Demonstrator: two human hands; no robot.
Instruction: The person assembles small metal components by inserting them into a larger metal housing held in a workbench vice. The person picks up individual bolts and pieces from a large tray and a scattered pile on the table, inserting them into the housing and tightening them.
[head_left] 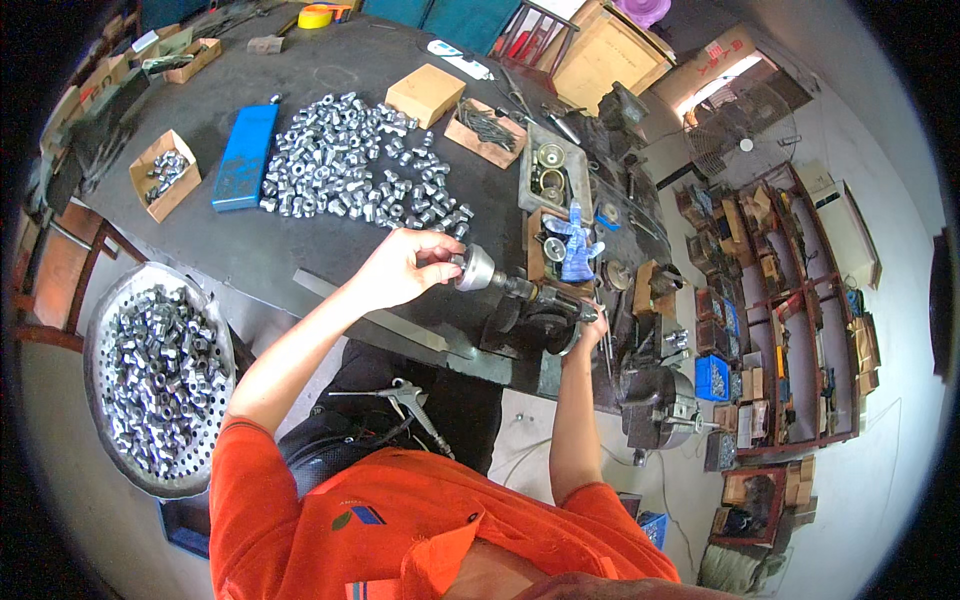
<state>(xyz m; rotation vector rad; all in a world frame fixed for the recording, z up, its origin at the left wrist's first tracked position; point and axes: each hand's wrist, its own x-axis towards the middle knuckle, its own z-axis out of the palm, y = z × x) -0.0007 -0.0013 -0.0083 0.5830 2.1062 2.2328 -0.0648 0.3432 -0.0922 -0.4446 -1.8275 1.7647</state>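
Held out over the table edge, my left hand [405, 268] has thumb and fingers pinched around a small metal fitting [458, 263]. The fitting sits at the mouth of a silver cone-shaped chuck [478, 268] on a horizontal bench spindle [520, 288]. My right hand [592, 328] is closed at the spindle's far right end, near a dark round wheel [563, 336]; what it grips is mostly hidden. Beyond my left hand, a large pile of shiny metal fittings [335, 160] spreads over the dark tabletop [330, 240].
A perforated metal pan [98, 400] heaped with fittings stands at left. Around the pile are a blue box [243, 160], small cardboard boxes [427, 93] and a blue-and-white glove [576, 245]. At right are a bench vise [655, 405] and shelves [800, 300]. An air gun [408, 400] lies near my lap.
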